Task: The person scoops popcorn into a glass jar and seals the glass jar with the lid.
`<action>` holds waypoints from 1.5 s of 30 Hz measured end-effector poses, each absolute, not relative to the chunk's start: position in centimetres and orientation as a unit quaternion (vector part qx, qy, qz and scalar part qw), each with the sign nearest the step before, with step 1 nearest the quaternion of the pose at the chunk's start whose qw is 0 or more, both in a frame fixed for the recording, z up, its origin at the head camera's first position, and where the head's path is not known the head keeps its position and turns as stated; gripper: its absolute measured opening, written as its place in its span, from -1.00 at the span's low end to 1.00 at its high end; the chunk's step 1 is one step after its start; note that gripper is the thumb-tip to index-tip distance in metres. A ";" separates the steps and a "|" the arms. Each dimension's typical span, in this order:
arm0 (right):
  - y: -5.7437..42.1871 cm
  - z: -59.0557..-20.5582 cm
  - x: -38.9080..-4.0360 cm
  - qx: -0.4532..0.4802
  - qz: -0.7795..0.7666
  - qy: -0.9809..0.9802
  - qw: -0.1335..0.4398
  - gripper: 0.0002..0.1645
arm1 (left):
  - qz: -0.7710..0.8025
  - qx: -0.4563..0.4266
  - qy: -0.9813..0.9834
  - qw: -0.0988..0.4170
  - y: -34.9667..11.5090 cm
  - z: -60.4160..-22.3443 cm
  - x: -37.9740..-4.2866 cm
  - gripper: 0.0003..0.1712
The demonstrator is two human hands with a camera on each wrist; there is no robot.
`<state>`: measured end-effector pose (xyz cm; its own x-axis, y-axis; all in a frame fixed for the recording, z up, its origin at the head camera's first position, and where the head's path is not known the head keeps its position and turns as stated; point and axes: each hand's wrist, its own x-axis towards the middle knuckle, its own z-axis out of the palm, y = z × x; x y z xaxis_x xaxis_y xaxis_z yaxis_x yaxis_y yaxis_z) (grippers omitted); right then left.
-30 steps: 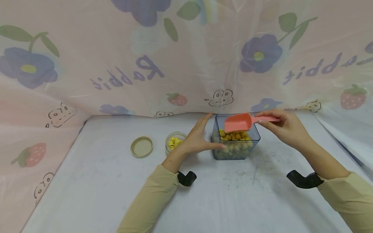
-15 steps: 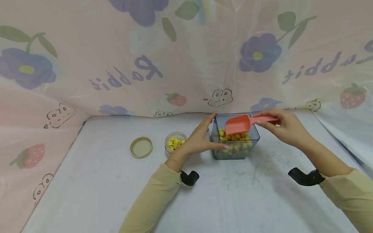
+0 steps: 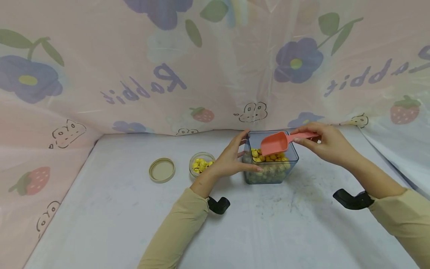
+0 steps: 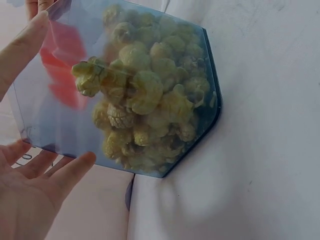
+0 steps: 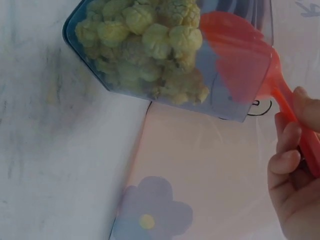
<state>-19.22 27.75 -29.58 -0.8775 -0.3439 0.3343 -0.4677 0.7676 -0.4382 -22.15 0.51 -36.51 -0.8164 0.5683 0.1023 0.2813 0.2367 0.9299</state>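
Note:
A clear bluish plastic container (image 3: 268,172) stands upright on the table, partly filled with yellow popcorn (image 4: 145,90). My left hand (image 3: 228,160) holds it at the left, thumb along the front wall and fingers on the side and back. A coral-red scoop (image 3: 275,144) is tilted inside the container's mouth, above the popcorn. No popcorn shows in the scoop's bowl. My right hand (image 3: 324,144) pinches the scoop's handle over the right rim. Through the wall, the right wrist view shows the scoop's bowl (image 5: 235,55) beside the popcorn heap.
A small round glass jar (image 3: 192,172) with yellow popcorn stands left of the container, partly behind my left hand. Farther left, a round beige lid (image 3: 162,170) lies on the white table (image 3: 111,209). A patterned pink curtain (image 3: 215,74) hangs behind the table.
The scoop has tipped slightly and shifted a little down and right in the container. My left hand has moved slightly closer around the container's left side. The jar and lid stay put.

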 end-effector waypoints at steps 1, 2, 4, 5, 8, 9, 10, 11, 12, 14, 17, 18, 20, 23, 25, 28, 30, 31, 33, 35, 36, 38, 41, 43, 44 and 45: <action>27.7 -29.6 -19.3 0.223 0.260 -0.932 0.121 -0.71 | 0.553 0.274 0.776 0.130 0.5 -36.5 -22.2 0.30; 27.7 -29.5 -19.3 0.229 0.257 -0.931 0.122 -0.71 | 0.553 0.275 0.776 0.129 0.5 -36.5 -22.2 0.29; 27.7 -29.5 -19.4 0.237 0.253 -0.930 0.125 -0.72 | 0.552 0.278 0.775 0.130 0.5 -36.5 -22.2 0.29; 27.7 -29.5 -19.5 0.241 0.250 -0.929 0.126 -0.73 | 0.552 0.279 0.775 0.131 0.5 -36.5 -22.2 0.29; 27.6 -29.4 -19.6 0.247 0.236 -0.931 0.129 -0.73 | 0.554 0.280 0.772 0.134 0.5 -36.5 -22.2 0.28; 27.6 -29.4 -19.6 0.248 0.228 -0.932 0.130 -0.73 | 0.556 0.280 0.771 0.135 0.5 -36.5 -22.2 0.28; 27.6 -29.3 -19.6 0.250 0.220 -0.934 0.131 -0.72 | 0.557 0.279 0.770 0.135 0.5 -36.5 -22.2 0.28; 27.5 -29.3 -19.7 0.252 0.212 -0.935 0.132 -0.72 | 0.558 0.278 0.770 0.136 0.5 -36.5 -22.1 0.28; 27.5 -29.2 -19.8 0.255 0.205 -0.935 0.134 -0.71 | 0.559 0.278 0.770 0.136 0.5 -36.5 -22.1 0.27; 27.3 -29.0 -19.8 0.261 0.192 -0.936 0.137 -0.71 | 0.559 0.277 0.770 0.135 0.5 -36.4 -22.1 0.28; 27.1 -28.7 -20.0 0.271 0.182 -0.935 0.139 -0.71 | 0.561 0.276 0.769 0.136 0.5 -36.4 -22.1 0.27; 27.0 -28.7 -20.0 0.272 0.180 -0.935 0.139 -0.72 | 0.561 0.276 0.768 0.137 0.5 -36.5 -22.1 0.27; 26.9 -28.5 -20.1 0.276 0.180 -0.935 0.135 -0.73 | 0.562 0.276 0.767 0.137 0.5 -36.5 -22.1 0.27; 26.6 -28.3 -20.1 0.284 0.177 -0.933 0.135 -0.76 | 0.564 0.276 0.766 0.139 0.5 -36.5 -22.2 0.26; 26.4 -28.1 -20.0 0.291 0.174 -0.931 0.138 -0.78 | 0.566 0.275 0.765 0.139 0.5 -36.5 -22.2 0.26; 25.9 -27.9 -20.1 0.303 0.162 -0.929 0.138 -0.80 | 0.569 0.273 0.764 0.139 0.5 -36.6 -22.2 0.26; 25.5 -27.8 -20.1 0.310 0.151 -0.929 0.134 -0.83 | 0.571 0.271 0.762 0.139 0.5 -36.6 -22.2 0.26; 25.3 -27.8 -20.1 0.315 0.147 -0.928 0.132 -0.84 | 0.573 0.271 0.761 0.141 0.5 -36.6 -22.2 0.26; 24.9 -27.9 -20.0 0.323 0.141 -0.927 0.128 -0.86 | 0.574 0.271 0.759 0.142 0.6 -36.6 -22.1 0.26; 24.5 -27.9 -19.9 0.326 0.139 -0.926 0.131 -0.88 | 0.577 0.270 0.758 0.144 0.6 -36.6 -22.1 0.26; 24.3 -27.9 -19.9 0.323 0.140 -0.927 0.126 -0.88 | 0.577 0.269 0.758 0.144 0.6 -36.6 -22.1 0.26; 23.8 -28.0 -19.9 0.317 0.145 -0.930 0.114 -0.88 | 0.577 0.266 0.759 0.143 0.6 -36.6 -22.1 0.26; 23.3 -28.5 -20.0 0.306 0.154 -0.935 0.095 -0.86 | 0.580 0.260 0.759 0.141 0.5 -36.6 -22.2 0.26; 23.4 -28.9 -20.1 0.305 0.172 -0.932 0.093 -0.87 | 0.583 0.261 0.757 0.140 0.5 -36.7 -22.2 0.26; 23.5 -29.2 -20.2 0.308 0.180 -0.929 0.100 -0.87 | 0.583 0.263 0.756 0.139 0.6 -36.7 -22.2 0.27; 23.6 -29.5 -20.3 0.310 0.191 -0.925 0.105 -0.88 | 0.585 0.263 0.754 0.139 0.6 -36.7 -22.2 0.27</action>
